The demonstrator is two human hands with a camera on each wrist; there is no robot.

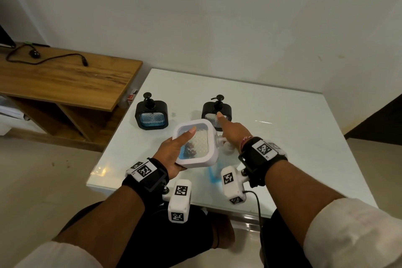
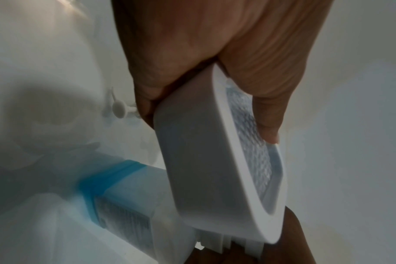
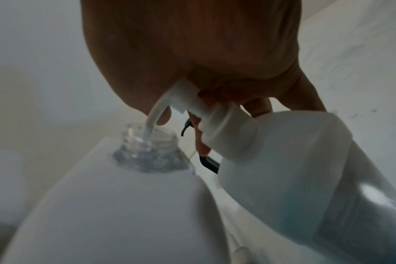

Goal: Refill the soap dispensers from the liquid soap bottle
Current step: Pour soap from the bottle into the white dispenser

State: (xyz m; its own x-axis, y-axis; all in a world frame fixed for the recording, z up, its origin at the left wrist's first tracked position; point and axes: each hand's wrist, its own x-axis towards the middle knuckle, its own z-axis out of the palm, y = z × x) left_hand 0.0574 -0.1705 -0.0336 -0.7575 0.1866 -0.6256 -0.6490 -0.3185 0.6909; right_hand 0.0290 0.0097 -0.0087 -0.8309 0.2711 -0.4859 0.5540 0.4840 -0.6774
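Tilting the square white plastic soap dispenser (image 1: 195,143) above the table in a gripping left hand (image 1: 174,152), the person's right hand (image 3: 192,59) is pressing the translucent blue-soap pump bottle (image 3: 305,178); its spout (image 3: 155,114) could be slipping off the clear threaded neck (image 3: 151,141), spilling soap.

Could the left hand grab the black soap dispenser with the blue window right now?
Probably not yet. The left hand is busy gripping the white dispenser. The black dispenser stands unblocked on the table just beyond.
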